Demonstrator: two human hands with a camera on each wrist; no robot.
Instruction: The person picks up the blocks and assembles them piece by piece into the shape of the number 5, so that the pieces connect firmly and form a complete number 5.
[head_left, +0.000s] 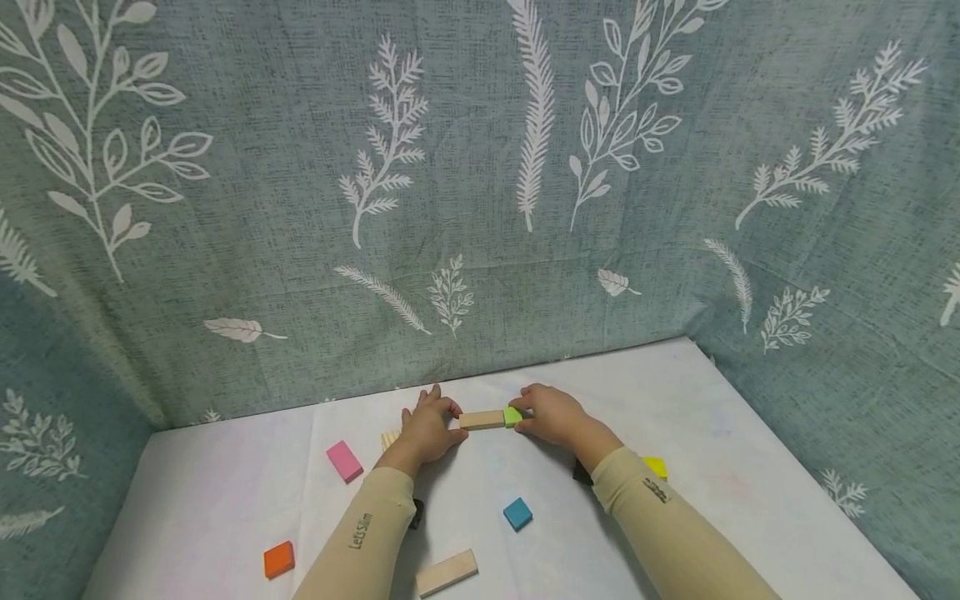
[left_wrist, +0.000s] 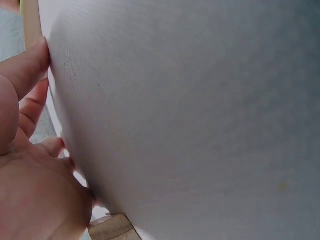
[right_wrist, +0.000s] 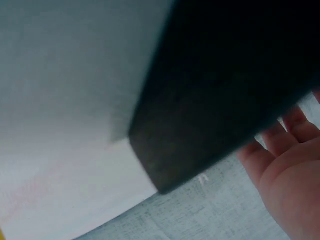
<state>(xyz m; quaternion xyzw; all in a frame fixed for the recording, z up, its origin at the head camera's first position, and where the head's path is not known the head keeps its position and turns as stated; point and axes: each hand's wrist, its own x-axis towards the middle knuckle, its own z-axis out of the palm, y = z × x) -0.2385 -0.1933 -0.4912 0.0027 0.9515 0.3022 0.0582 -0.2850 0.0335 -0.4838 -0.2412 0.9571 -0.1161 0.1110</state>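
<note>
Near the back of the white table, a long plain wooden block (head_left: 482,420) lies with a lime green block (head_left: 513,417) at its right end. My left hand (head_left: 427,427) pinches the wooden block's left end between thumb and forefinger, the other fingers spread behind. In the left wrist view its thumb (left_wrist: 35,62) is against the block's edge. With thumb and fingers, my right hand (head_left: 553,415) grips the lime green block. The right wrist view shows part of that hand (right_wrist: 292,175), but a large dark shape (right_wrist: 215,100) hides its fingertips and the block.
A pink block (head_left: 345,462) and a ridged wooden block (head_left: 389,439) lie by the left forearm. An orange block (head_left: 279,560), a blue block (head_left: 517,514) and another wooden block (head_left: 447,572) lie nearer. A yellow block (head_left: 656,467) sits beside the right sleeve. Patterned cloth (head_left: 480,333) rises behind.
</note>
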